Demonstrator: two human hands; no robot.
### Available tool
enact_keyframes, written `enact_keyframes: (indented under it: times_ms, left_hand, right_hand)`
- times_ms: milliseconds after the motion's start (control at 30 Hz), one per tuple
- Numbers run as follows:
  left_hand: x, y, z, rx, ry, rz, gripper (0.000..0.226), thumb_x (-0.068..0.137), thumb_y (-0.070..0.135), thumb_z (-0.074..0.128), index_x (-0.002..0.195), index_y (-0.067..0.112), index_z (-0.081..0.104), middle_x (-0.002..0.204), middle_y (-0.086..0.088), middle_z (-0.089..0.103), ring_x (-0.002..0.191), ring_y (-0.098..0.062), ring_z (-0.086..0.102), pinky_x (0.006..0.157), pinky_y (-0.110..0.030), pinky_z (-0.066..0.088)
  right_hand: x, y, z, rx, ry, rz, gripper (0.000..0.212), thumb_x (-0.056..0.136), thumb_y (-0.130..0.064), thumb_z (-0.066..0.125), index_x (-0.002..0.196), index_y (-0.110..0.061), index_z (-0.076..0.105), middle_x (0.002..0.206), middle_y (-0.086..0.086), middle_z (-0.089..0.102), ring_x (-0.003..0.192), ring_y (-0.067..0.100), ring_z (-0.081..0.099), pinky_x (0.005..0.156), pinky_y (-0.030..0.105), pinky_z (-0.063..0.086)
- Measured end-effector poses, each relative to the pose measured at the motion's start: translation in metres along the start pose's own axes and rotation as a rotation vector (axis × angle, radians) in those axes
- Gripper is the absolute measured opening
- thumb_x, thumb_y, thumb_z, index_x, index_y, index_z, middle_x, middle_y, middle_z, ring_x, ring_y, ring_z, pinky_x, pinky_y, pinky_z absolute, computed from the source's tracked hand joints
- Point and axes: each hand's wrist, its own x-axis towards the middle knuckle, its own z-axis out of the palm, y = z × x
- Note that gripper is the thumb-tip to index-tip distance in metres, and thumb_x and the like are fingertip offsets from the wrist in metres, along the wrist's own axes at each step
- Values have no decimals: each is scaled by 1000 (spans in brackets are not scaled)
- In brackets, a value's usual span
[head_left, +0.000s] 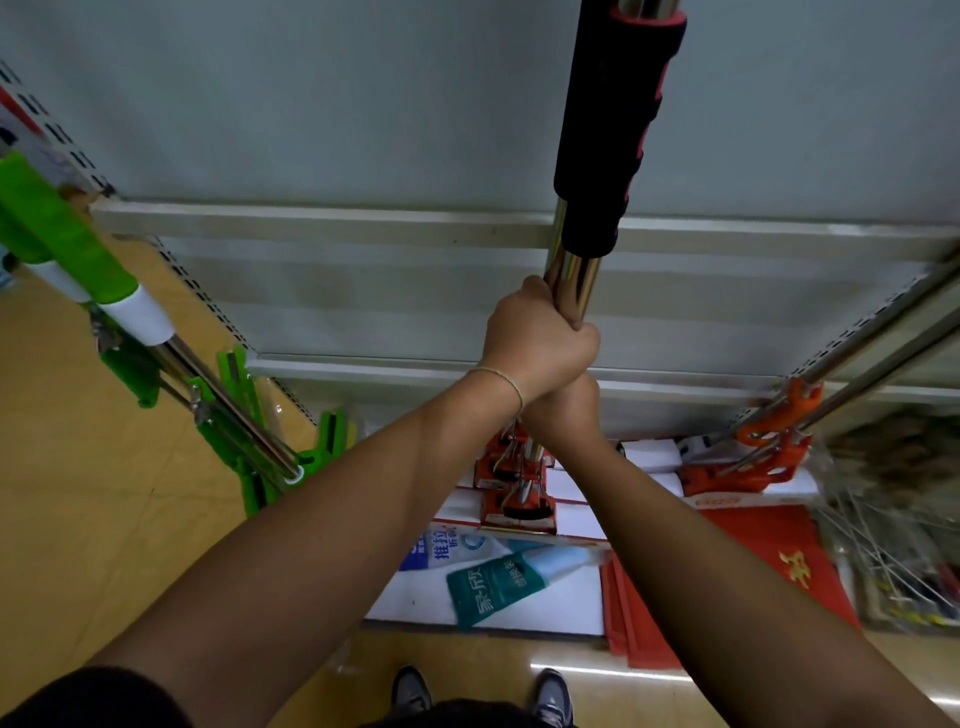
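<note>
**Both fists stacked on one mop pole**

The left grip (540, 338) is wrapped tight round the chrome pole (571, 288), with the fingers curled right around it and a thin bracelet at the wrist. The right grip (563, 410) sits directly under it, touching it. It's clamped on the same pole, though the left wrist covers most of its fingers.

So the pole runs straight through both fists. Above the left grip there's a short bare shiny bit, then the black foam sleeve (615, 130) takes over and runs out past the top edge of the view. Below the right grip the pole drops to the red mop head (514, 483), low down and partly hidden behind the arms. I can't tell if the head actually touches anything under it. The pole stands pretty much upright, leaning a touch to the right at the top.

Around it:
- **Just near of the mop head:** a teal packet (498, 582) lies on the white bottom shelf (405, 605), with a stack of red mats (753, 551) to the right of it.
- **Further right:** an orange mop (763, 457) leans on its own metal pole.
- **Far left:** a green mop (67, 234) leans at a slant.
- **Far side:** pale shelf boards (337, 218) run across.
- **Nearest edge:** two grey shoes (410, 691) stand on the tan floor (104, 519).
</note>
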Motion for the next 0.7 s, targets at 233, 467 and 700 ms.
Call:
enact_keyframes:
  times_ms: [233,467,700]
  left_hand:
    - [-7,2,6,-86,-91,-8,48,81,25,67,119,8,42,97,-5,59,89,-25,58,72,-26,41]
    - [-7,-5,17,-48,-158,57,102,82,24,68,156,9,-1,121,-9,61,102,-21,59,79,-24,42]
    - [-1,-13,25,-79,-181,58,103,63,40,73,146,10,20,132,-19,47,120,-30,53,97,-37,50]
  right_hand:
    - [-8,1,-8,54,5,5,5,93,-14,47,93,-14,52,80,-2,50,83,20,55,65,24,37]
    - [-11,8,-10,81,28,71,20,94,-19,45,108,-10,56,92,3,56,95,22,59,79,34,45]
    - [-14,11,-31,151,-87,-66,34,90,-19,58,121,-8,52,97,-4,54,94,10,58,74,24,44]
